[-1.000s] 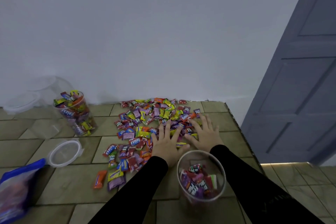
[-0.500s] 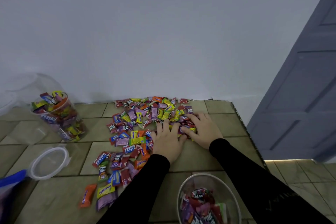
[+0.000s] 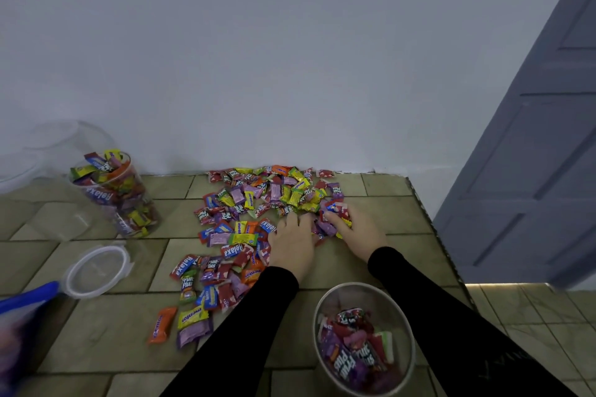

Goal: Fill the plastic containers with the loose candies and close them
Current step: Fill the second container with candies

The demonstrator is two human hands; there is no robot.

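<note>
Loose wrapped candies (image 3: 251, 203) in many colours lie spread over the tiled surface, from the wall toward me. My left hand (image 3: 292, 243) and my right hand (image 3: 356, 232) rest side by side on the pile's right part, fingers curled around a clump of candies (image 3: 325, 224) between them. A clear plastic container (image 3: 364, 338), partly filled with candies, stands open just in front of my arms. A second clear container (image 3: 114, 193), heaped with candies and without a lid, stands at the left.
A clear round lid (image 3: 96, 269) lies flat at the left. A blue bag (image 3: 22, 319) juts in at the lower left. More clear plastic (image 3: 48, 151) sits behind the full container. The tiled surface ends at its right edge (image 3: 432, 222), beside a grey door (image 3: 532, 145).
Both hands went from flat and spread to curled, pulling candies together between them. The camera view shifted, so the near container now sits lower in the frame.
</note>
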